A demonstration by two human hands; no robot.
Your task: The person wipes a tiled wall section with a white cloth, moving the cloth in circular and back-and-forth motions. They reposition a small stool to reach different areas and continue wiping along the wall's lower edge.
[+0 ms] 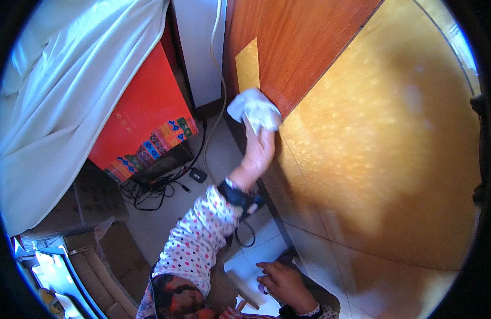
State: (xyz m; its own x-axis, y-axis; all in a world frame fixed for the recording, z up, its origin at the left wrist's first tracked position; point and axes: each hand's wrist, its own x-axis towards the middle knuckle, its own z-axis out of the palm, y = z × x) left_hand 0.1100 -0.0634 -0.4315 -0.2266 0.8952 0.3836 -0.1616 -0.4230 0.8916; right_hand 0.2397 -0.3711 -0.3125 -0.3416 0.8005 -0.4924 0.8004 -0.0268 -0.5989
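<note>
A crumpled white cloth is held in my left hand, pressed against the lower part of a reddish-brown wooden panel beside a yellow patterned inset. The cloth hides part of my fingers. At the bottom, my right hand hangs over my lap, its fingers apart and partly bent, holding nothing that shows. A dark band is on my left wrist, over a polka-dot sleeve. To the right spreads a glossy yellow patterned surface.
Left of the cloth, a pale cable hangs down. Black cables with a small adapter lie tangled on the tiled floor. A red bag or box stands under a white drape. Cardboard boxes are at the lower left.
</note>
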